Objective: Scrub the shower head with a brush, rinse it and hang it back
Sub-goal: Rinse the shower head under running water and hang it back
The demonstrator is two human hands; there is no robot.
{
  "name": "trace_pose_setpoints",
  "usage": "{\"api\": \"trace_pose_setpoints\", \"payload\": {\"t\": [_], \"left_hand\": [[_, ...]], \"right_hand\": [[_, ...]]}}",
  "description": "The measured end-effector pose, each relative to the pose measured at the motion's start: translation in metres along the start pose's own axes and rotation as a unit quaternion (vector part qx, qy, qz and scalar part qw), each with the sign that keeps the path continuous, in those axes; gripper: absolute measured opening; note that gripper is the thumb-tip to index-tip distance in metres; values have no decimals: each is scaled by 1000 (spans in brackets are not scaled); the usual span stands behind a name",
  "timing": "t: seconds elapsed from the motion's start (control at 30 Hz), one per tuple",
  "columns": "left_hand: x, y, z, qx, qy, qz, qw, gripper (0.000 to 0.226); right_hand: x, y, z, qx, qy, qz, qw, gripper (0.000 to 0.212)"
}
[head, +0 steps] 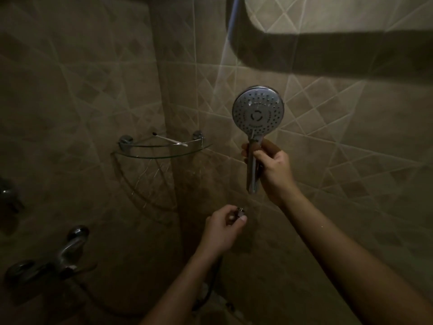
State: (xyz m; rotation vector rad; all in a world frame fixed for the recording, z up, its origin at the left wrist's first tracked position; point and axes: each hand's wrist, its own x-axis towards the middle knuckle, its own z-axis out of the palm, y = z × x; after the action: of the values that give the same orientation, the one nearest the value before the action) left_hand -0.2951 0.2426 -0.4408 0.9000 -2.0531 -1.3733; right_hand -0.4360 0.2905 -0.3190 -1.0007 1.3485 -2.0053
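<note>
A chrome shower head (257, 111) with a round nozzle face stands upright, face toward me, in front of the tiled wall. My right hand (271, 167) grips its handle, whose bottom end hangs free below my fist. Lower down, my left hand (222, 228) pinches the metal end fitting of the shower hose (240, 212); the fitting sits a short gap below the handle, apart from it. The dark hose (214, 285) runs down behind my left forearm. A white brush-like stick (171, 140) lies on the glass corner shelf (161, 154).
A chrome mixer tap (68, 252) with a lever juts from the left wall at the lower left. Another chrome fixture (7, 191) shows at the far left edge. A pipe (232, 17) rises along the right wall at the top. The room is dim.
</note>
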Motion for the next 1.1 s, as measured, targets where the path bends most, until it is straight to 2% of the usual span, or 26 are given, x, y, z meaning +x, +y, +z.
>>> {"api": "trace_pose_setpoints", "payload": {"t": [0.13,0.3,0.63,0.8,0.97,1.1], "left_hand": [[3,10,3,-11,10,7,1000,24],[4,18,3,-32,5,12,999,7],[6,24,-4,-91,2,29,995,4],[1,26,-7,-142,2,35,989,8],[1,23,-12,-160,-42,38,986,14],[1,25,-14,-161,-67,57,983,17]], "right_hand": [[-4,-3,1,29,-10,1,1000,25],[-6,2,3,26,-14,3,1000,27],[-4,11,13,24,-27,13,999,25],[-3,12,18,54,-40,20,998,20],[2,14,18,111,-28,53,992,12],[5,12,15,124,-19,62,990,12]]}}
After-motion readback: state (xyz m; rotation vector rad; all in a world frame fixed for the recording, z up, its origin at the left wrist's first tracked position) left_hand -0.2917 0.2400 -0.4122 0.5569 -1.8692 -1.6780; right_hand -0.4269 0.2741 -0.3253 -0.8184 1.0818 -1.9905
